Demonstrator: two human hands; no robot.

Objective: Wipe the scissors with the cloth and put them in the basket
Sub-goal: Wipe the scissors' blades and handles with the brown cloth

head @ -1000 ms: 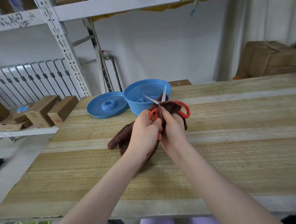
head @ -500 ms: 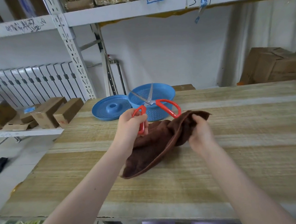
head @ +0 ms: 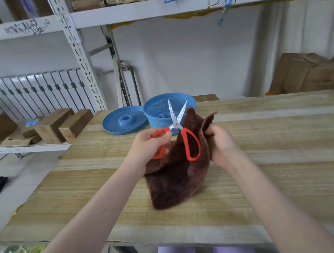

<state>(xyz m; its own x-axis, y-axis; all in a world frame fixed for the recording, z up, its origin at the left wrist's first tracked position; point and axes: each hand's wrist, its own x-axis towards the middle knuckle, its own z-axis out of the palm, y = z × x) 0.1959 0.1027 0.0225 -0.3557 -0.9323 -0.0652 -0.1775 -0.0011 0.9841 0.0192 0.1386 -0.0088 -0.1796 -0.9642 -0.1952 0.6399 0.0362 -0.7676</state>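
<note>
Clearly, my left hand (head: 149, 145) gripped the scissors (head: 176, 123), blades splayed just before the basket (head: 154, 121); my right hand (head: 222, 142) pinched the cloth (head: 175, 180). Those open blades could snag it or nick me.

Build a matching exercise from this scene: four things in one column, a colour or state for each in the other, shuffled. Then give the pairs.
Things
1. scissors
2. cloth
3. basket
4. cardboard box

Colour or state
a. dark brown, pinched by the right hand
b. blue, perforated, standing on the table
c. orange handles, blades spread, gripped by the left hand
d. tan, at the far right behind the table

Pairs: 1-c, 2-a, 3-b, 4-d
</note>
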